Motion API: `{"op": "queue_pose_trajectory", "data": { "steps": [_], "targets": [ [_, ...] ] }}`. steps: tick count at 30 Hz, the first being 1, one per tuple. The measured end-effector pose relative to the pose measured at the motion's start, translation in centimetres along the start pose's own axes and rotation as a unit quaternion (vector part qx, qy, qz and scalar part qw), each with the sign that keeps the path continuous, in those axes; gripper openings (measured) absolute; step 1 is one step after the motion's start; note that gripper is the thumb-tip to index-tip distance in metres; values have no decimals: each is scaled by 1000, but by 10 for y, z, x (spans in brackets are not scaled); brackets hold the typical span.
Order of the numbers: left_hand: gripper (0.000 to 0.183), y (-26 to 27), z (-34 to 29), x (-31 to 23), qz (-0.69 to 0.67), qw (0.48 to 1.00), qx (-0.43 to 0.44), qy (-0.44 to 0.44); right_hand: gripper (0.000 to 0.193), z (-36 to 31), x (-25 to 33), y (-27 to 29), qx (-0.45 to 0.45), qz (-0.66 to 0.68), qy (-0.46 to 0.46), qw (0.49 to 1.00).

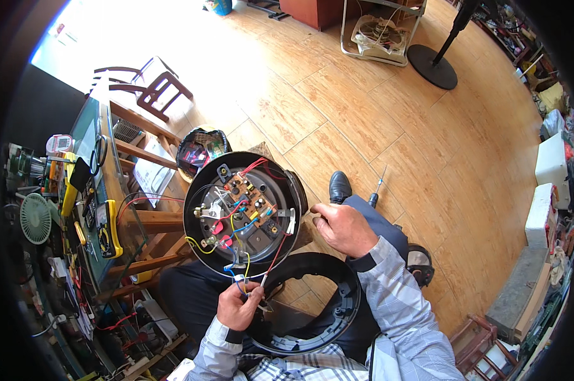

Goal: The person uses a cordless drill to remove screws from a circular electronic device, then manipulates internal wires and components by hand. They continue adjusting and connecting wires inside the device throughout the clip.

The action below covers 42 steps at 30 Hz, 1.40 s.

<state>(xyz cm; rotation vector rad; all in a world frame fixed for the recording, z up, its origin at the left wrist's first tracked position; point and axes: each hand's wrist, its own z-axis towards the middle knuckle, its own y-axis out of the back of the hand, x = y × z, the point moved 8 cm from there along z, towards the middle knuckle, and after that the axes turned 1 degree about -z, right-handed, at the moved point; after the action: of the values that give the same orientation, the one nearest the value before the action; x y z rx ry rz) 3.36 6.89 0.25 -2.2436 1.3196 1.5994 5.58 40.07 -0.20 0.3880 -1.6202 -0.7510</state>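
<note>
A round black appliance base [188,219] sits with its inside facing up, its brown circuit board [252,200] and several coloured wires exposed. My left hand [238,306] is closed at the base's near edge, pinching a red wire with a pale sleeve [264,277]. Blue wires with a white connector [239,278] run down to the same fingers. To the right of the base, my right hand [347,230] has its fingers curled close to the rim; whether something small is between them is hidden. A black ring-shaped housing [347,292] rests across my lap, under my left hand.
A screwdriver [377,190] lies on the tiled floor past my shoe [340,187]. On the left, a glass-topped table [125,244] carries a yellow multimeter [107,228]. Behind the base is a bin of scraps [198,152]. A wooden chair [163,92] and a round black stand [433,66] are farther off.
</note>
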Motion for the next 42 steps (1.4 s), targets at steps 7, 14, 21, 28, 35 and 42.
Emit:
{"op": "queue_pose_trajectory", "data": {
  "steps": [7,14,21,28,35,42],
  "targets": [
    [16,3,-8,-3,-194,980,-11,40,26,-2,-2,0,34,-25,-13,999],
    [18,-2,-3,1,-201,978,27,38,15,-3,5,1,40,-22,14,999],
    [16,-12,6,-2,-175,983,32,52,17,-4,5,3,62,-30,11,998],
    [17,-18,7,0,-159,984,59,48,13,-5,6,3,62,-37,31,997],
    [25,-14,6,-19,-36,998,26,-40,20,0,4,-2,70,-18,26,997],
    [28,-15,5,-28,-11,995,48,-88,25,0,0,5,10,143,-9,990]
  ]
}}
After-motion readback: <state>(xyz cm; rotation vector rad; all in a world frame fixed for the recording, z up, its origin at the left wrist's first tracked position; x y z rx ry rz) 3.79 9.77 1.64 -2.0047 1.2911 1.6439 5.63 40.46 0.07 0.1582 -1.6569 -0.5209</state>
